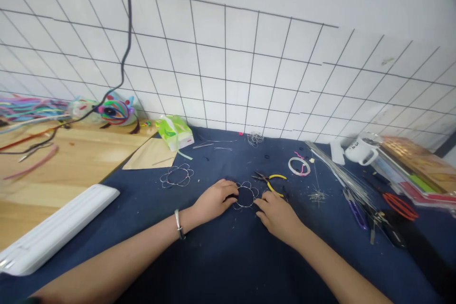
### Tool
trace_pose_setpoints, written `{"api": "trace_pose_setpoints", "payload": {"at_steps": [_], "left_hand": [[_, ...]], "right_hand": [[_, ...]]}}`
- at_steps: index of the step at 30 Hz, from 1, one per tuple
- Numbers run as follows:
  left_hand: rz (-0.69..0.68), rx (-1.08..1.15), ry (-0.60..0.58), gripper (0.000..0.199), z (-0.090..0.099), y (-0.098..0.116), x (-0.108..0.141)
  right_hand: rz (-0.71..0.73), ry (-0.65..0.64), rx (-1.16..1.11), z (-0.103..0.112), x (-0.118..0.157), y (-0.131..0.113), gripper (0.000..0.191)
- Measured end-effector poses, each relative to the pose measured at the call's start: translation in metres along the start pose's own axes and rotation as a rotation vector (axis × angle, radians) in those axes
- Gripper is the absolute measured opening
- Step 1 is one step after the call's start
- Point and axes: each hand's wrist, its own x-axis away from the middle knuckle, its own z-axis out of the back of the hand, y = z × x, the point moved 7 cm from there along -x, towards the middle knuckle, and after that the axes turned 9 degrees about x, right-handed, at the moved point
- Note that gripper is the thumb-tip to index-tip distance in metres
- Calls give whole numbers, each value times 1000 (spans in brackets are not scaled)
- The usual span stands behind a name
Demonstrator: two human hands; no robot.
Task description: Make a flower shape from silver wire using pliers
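Between my hands lies a thin silver wire flower frame (245, 206), a round ring with looped petals, on the dark blue cloth. My left hand (216, 200) pinches its left edge with curled fingers. On the opposite side, the thumb and fingers of my right hand (280, 215) close on the ring's right edge. Pliers (267, 179) with yellow handles lie just beyond my right hand, jaws pointing left. A second wire flower (177, 184) of similar shape rests on the cloth to the left.
Behind are a green tissue pack (175, 134), brown paper (149, 154) and tangled wire (255, 139). A wire coil (299, 166), purple-handled pliers (356, 211), orange-handled scissors (399, 206) and a white mug (360, 149) are at right. A white power-strip-like bar (60, 230) lies left.
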Motion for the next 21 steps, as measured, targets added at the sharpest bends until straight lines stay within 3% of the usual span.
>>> {"api": "trace_pose_setpoints", "payload": {"at_steps": [7,13,21], "left_hand": [[-16,54,2,16,2,3,6],[-32,68,-11,16,-2,10,3],[-15,-127,-95,18,-13,0,3]], "right_hand": [[-10,35,-49,-8,1,4,24],[3,58,-35,-6,2,2,37],[15,41,48,5,11,0,20]]}}
